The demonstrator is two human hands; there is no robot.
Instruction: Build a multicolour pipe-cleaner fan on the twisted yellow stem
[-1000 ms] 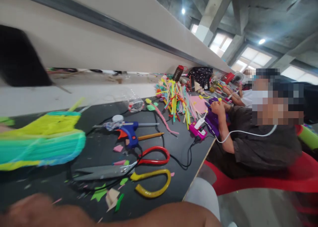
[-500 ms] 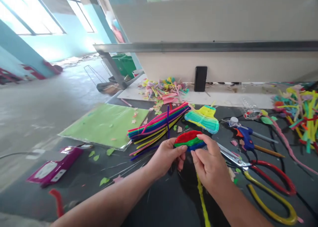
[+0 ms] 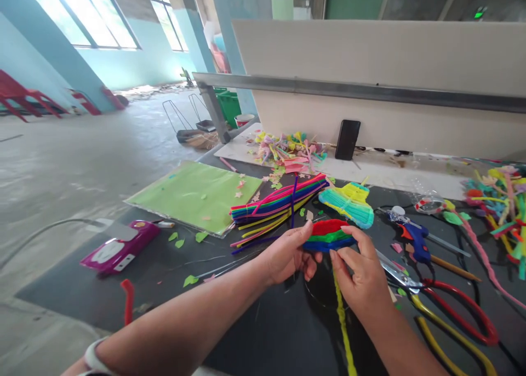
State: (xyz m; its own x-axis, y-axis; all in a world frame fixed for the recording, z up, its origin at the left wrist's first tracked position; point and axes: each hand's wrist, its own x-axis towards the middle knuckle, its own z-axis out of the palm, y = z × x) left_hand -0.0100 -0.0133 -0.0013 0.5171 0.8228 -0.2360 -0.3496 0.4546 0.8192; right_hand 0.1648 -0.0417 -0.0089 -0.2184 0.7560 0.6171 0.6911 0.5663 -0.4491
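Observation:
Between my two hands is a small oval piece of red, green and blue pipe cleaners (image 3: 329, 236), its stripes running side to side. My left hand (image 3: 293, 250) grips its left end between thumb and fingers. At its right end, my right hand (image 3: 357, 269) pinches it, the index finger along the top edge. A fuzzy yellow strand (image 3: 342, 315) hangs below, near my right hand; its upper end is hidden. Just behind lie a bundle of colourful pipe cleaners (image 3: 279, 198) and a yellow and turquoise pipe-cleaner shape (image 3: 349, 203).
Large scissors (image 3: 415, 288) with red and yellow handles lie on the right, beside a blue glue gun (image 3: 419, 244). On the left are a green sheet (image 3: 193, 198) and a purple packet (image 3: 121, 247). A phone (image 3: 347, 139) leans against the back board. Scraps (image 3: 287, 148) are heaped behind.
The camera view has shifted, so the whole scene sits further right. Both hands still hold the striped piece; my left thumb now lies higher, along its upper left end.

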